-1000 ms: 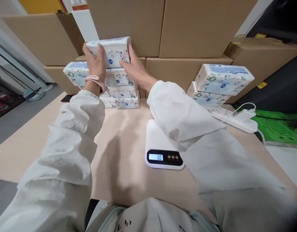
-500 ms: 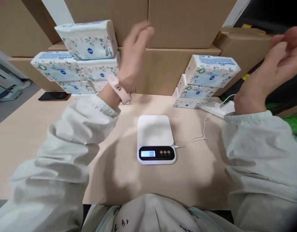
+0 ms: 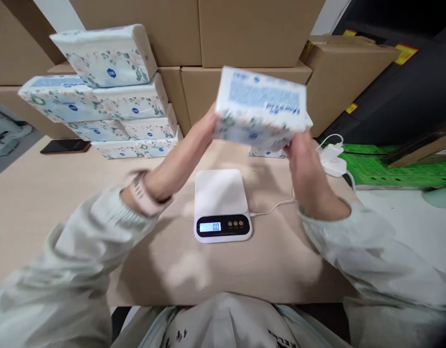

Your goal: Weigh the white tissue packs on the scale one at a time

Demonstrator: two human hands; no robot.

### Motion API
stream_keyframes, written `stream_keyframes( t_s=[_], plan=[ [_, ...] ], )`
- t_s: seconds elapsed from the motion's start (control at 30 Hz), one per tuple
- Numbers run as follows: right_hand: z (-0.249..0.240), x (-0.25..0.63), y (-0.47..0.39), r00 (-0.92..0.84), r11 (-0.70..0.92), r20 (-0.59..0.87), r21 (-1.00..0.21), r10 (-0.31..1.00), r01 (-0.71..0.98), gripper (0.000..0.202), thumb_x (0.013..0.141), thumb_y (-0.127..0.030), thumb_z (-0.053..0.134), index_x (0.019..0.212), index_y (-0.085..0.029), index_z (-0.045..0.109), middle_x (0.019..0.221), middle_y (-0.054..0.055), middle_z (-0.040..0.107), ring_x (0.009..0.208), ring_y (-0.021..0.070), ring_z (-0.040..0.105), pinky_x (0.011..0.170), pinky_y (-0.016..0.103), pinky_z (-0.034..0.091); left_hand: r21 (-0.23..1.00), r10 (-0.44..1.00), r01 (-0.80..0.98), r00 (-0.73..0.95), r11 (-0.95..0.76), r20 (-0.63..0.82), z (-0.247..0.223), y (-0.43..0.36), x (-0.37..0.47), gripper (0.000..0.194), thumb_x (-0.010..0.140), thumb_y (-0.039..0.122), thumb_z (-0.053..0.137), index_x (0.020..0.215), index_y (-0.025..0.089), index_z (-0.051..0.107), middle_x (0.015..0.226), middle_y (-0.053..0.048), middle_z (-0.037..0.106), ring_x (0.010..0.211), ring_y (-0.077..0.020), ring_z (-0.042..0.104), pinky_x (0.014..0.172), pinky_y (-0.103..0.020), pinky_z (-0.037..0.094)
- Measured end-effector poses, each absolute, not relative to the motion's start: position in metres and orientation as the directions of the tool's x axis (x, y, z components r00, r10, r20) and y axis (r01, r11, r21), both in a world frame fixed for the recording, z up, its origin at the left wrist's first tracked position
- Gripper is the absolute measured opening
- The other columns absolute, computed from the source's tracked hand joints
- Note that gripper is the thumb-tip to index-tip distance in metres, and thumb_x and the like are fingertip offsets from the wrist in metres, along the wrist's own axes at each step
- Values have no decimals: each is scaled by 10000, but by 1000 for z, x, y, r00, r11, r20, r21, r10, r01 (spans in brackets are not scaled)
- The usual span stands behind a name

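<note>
Reading 0.0, scale [image 3: 220, 191] sits below left hand [image 3: 188, 153] and right hand [image 3: 310, 174]; both grip ends of tissue pack [image 3: 261, 106], aloft between them. Holding step, seemingly; next move calls for level two-handed support. Beyond left hand: stacked packs [image 3: 132, 104].

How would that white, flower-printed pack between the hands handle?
The white, flower-printed, block-shaped pack is probably fairly stiff: it spans left hand to right hand without visible sagging. Its flat sides make rolling unlikely. The smooth-looking wrapper might slip a little.
</note>
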State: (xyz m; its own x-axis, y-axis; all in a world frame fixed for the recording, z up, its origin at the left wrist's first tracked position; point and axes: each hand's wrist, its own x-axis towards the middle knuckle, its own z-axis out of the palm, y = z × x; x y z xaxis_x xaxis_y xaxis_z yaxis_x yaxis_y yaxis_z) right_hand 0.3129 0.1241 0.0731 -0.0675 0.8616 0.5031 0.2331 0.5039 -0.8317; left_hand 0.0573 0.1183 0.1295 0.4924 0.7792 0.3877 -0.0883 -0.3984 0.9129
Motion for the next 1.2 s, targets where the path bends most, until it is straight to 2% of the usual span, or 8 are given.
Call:
stream_keyframes(
  t_s=[0.07,0.13,0.33,0.43,0.53,0.7,0.87,1.2],
  plan=[
    [64,289,77,-192,424,390,-885,901,190,666,1090,-661,405,1698,-408,300,1777,-22,382,1676,241,333,1414,518,287,925,816,8,473,-380,331,109,77,24,558,1135,615,398,1597,349,561,1725,46,444,1702,-295,214,1419,-555,215],
    [52,275,46,-280,348,294,-922,914,168,672,1101,-616,419,1721,-431,239,1807,-52,322,1705,235,263,1424,502,265,953,854,45,458,-300,247,83,47,5,592,1139,603,391,1681,372,444,1785,63,325,1719,-289,130,1438,-539,158],
    [8,274,33,-287,228,163,-951,944,210,655,1103,-567,450,1718,-449,258,1804,-58,331,1709,253,256,1430,547,223,990,890,44,445,-135,101,27,22,-7,660,1129,586,434,1742,374,311,1833,78,127,1727,-287,45,1447,-515,69],
    [-13,281,32,-183,257,211,-926,960,278,666,1092,-581,465,1714,-425,285,1810,-15,324,1704,274,272,1417,594,218,986,924,106,373,-129,81,10,21,-19,657,1122,580,464,1734,385,325,1823,63,186,1723,-283,113,1443,-518,95],
    [-25,287,27,61,364,396,-886,916,286,644,1084,-582,465,1688,-386,357,1721,61,483,1608,299,455,1342,631,338,971,965,147,212,-188,154,-4,17,-33,636,1110,547,526,1710,401,376,1807,48,261,1713,-283,178,1430,-536,143],
    [-24,291,32,463,469,538,-843,705,264,460,1047,-530,516,1427,-298,635,1271,84,769,1141,276,749,1082,583,536,972,959,58,-163,-226,232,-9,15,-33,400,1068,499,613,1370,280,756,1536,-75,659,1536,-314,530,1318,-542,400],
    [-20,292,39,529,464,555,-831,642,307,435,988,-589,556,1236,-258,692,973,66,730,806,247,697,770,460,547,965,916,-1,-313,-264,250,-4,18,-25,275,1018,450,653,1095,241,815,1291,-80,789,1337,-294,694,1165,-467,555],
    [-16,291,34,515,489,544,-835,662,252,352,1011,-524,569,1167,-258,738,893,53,709,624,182,572,607,365,443,965,926,-22,-288,-262,245,-5,17,-24,249,1025,391,631,1085,242,822,1257,-77,797,1264,-271,721,1037,-408,610]
  ],
)
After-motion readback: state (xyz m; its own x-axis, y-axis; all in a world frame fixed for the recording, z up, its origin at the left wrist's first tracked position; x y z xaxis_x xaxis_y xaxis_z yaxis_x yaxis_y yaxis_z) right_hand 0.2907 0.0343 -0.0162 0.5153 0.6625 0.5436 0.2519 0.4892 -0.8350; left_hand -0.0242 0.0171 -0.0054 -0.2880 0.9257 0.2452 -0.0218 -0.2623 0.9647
